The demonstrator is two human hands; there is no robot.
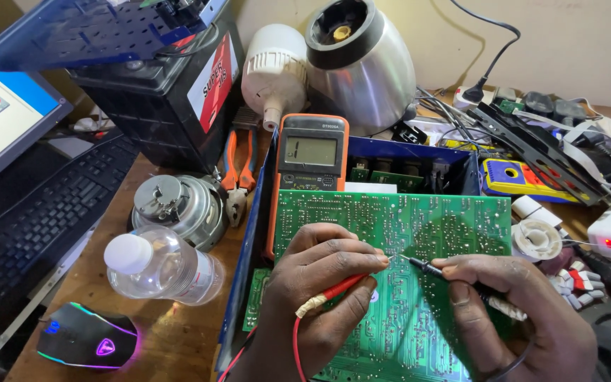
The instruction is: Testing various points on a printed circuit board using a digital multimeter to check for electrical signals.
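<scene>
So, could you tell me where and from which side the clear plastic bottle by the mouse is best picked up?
Grip the clear bottle around its round middle, coming from above. It lies on its side on the wooden table, white cap pointing left, so the barrel is exposed, while the motor crowds its far side.

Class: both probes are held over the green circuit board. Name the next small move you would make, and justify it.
Probably look up at the multimeter: the left hand holds the red probe and the right hand the black probe with tips on the green circuit board.
</scene>
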